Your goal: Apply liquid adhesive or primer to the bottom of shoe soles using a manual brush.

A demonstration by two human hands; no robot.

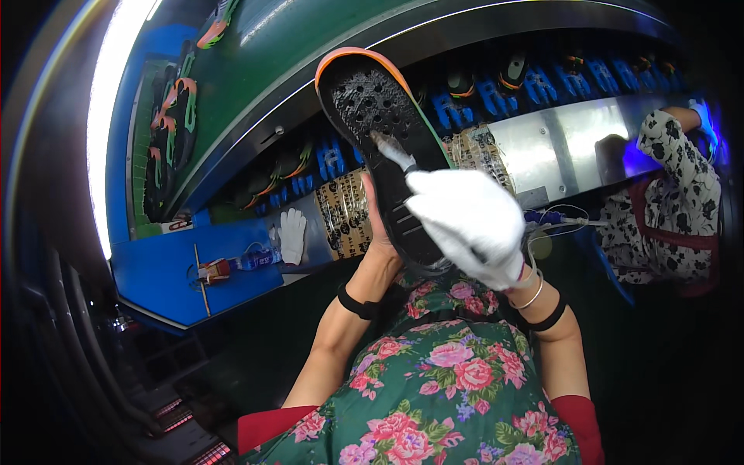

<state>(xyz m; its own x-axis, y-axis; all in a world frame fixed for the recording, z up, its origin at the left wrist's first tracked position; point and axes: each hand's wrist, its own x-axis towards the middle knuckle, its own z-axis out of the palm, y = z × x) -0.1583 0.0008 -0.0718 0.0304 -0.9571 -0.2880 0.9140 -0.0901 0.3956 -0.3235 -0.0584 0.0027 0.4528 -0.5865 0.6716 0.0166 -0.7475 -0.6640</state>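
Observation:
A black shoe sole (387, 182) with an orange and green rim and round holes at its far end is held up before me, tilted. The far part looks wet and shiny. My bare left hand (380, 229) grips its left edge, the fingers mostly hidden behind it. In a white knitted glove, my right hand (469, 221) is closed round the dark handle of a brush (397, 153). Its pale bristles touch the sole near the holes. The glove covers part of the sole's right side.
A white glove (292, 235) lies on the ledge left of the sole. Beside it, a blue table (147, 271) carries a bottle and a stick. Behind runs a metal ledge (573, 143) with brown tape. At right, a co-worker's patterned sleeve (674, 151) reaches over it.

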